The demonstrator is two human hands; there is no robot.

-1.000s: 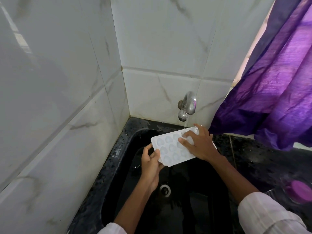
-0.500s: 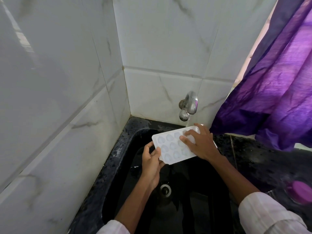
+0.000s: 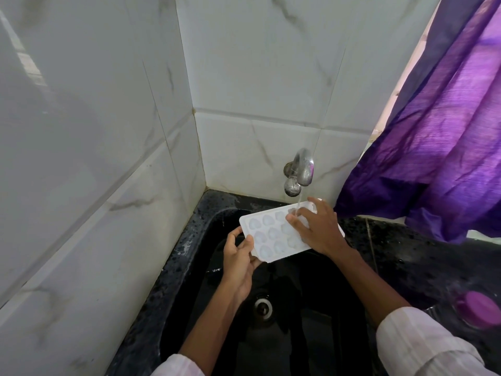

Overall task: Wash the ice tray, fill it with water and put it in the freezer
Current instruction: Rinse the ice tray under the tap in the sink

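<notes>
A white ice tray (image 3: 271,234) with several rounded cells is held over the black sink (image 3: 298,335), under the metal tap (image 3: 299,172). A thin stream of water runs from the tap onto the tray's far right cells. My left hand (image 3: 240,263) grips the tray's near left corner, thumb on top. My right hand (image 3: 318,226) lies on the tray's right half, fingers spread over the cells where the water lands.
White marble tiles wall in the sink at the left and back. A purple curtain (image 3: 439,137) hangs at the right over the black speckled counter (image 3: 423,264). A clear container with a purple lid (image 3: 477,308) stands at the counter's right edge. The drain (image 3: 262,308) sits below the tray.
The tray and both hands have stayed almost where they were. My right fingers have shifted slightly over the cells under the water.
</notes>
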